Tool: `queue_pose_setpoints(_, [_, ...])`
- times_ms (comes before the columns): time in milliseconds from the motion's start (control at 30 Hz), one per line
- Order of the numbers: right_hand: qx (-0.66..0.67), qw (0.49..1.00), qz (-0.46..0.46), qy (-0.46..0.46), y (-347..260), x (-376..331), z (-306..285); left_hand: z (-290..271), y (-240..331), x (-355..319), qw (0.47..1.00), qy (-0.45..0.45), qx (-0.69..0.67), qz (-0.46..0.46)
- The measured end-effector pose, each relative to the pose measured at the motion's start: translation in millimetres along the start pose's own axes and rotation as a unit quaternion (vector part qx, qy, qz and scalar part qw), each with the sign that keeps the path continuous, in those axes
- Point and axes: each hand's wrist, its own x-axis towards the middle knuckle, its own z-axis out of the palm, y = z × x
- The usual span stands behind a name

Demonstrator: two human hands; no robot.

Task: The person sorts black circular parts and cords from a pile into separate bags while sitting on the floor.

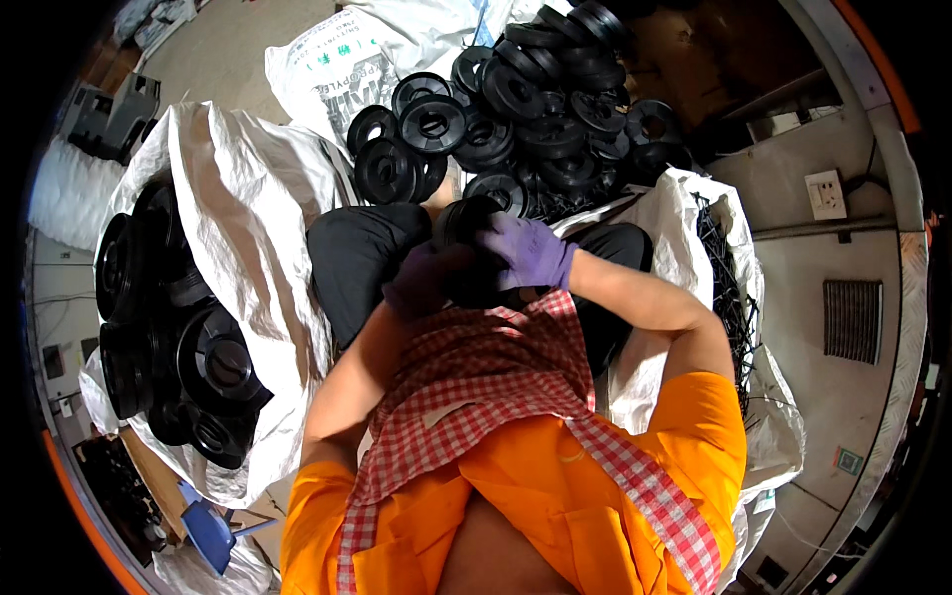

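Observation:
My left hand (429, 275) and my right hand (528, 252), both in purple gloves, are together over my lap. Between them they grip a black round plastic disc (466, 220), much of it covered by the gloves and lost in shadow. The fingers are bent around its sides, though the left ones are dim. Just beyond my hands is a heap of black plastic discs (433, 123) with open centres, lying loosely on one another. A red checked apron (476, 362) covers my lap below the hands.
At my left, a white woven sack (238, 213) holds several black discs (220, 362). On my right, another white sack (734, 203) contains thin black plastic strips (729, 288). A printed white sack (332, 69) lies behind the heap. A blue dustpan-like piece (208, 531) is at lower left.

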Motion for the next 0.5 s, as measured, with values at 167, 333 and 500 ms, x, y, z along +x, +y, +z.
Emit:
queue_pose_setpoints(167, [0.181, 0.91, 0.294, 0.227, -2.6, 4.1, 52.4, 11.0, -30.8, 5.1, 0.955, 0.149, 0.226, 0.122])
queue_pose_setpoints(333, [0.539, 0.699, 0.434, 0.183, 11.1, 3.9, 58.9, -3.6, -68.2, -4.5, 0.841, 0.116, 0.43, 0.308])
queue_pose_setpoints(500, [0.164, 0.98, -0.015, 0.112, 8.6, -12.5, 33.5, -19.9, -81.2, 11.9, 0.838, 0.105, 0.405, 0.35])
